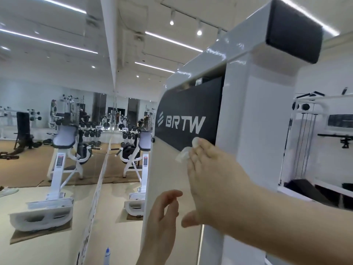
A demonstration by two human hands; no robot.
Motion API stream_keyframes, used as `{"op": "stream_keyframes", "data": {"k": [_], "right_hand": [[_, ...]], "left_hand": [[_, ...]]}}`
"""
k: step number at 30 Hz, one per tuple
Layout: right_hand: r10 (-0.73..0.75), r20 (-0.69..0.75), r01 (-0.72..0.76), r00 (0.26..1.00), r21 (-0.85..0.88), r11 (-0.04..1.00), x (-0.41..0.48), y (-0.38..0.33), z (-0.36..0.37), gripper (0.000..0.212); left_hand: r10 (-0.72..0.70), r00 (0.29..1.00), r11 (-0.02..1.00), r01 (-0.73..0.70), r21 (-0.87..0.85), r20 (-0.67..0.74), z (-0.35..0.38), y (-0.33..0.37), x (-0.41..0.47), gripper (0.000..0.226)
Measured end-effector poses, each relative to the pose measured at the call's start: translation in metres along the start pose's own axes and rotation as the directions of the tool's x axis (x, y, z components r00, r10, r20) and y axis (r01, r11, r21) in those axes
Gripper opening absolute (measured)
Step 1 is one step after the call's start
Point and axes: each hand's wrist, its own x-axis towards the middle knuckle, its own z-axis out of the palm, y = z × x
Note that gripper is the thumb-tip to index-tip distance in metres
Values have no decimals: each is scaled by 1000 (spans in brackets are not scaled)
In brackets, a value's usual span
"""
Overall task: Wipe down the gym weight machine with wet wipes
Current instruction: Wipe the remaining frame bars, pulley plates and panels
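While the right hand [208, 175] presses the wet wipe [182, 154] flat to the weight machine [254, 131], the black logo plate [191, 104] stretches up-left of it; the left hand [162, 213] hovers below, loosely curled, empty.

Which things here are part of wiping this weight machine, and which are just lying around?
In the job: wet wipe, right hand pressing it, left hand, weight machine frame, black BRTW panel.
Just about: dumbbells, white seat machine, blue-capped bottle, cable station.
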Motion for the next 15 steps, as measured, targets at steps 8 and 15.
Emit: {"op": "stream_keyframes", "data": {"k": [8, 15], "right_hand": [[449, -291, -427, 845, 137, 894, -12, 83, -9, 78], [352, -302, -237, 886, 357, 903, -36, -41, 41, 51]], "left_hand": [[187, 982, 978, -190, -87, -39, 16, 37, 12, 38], [463, 886, 882, -458, -114, 27, 18, 66, -19, 35]]}}
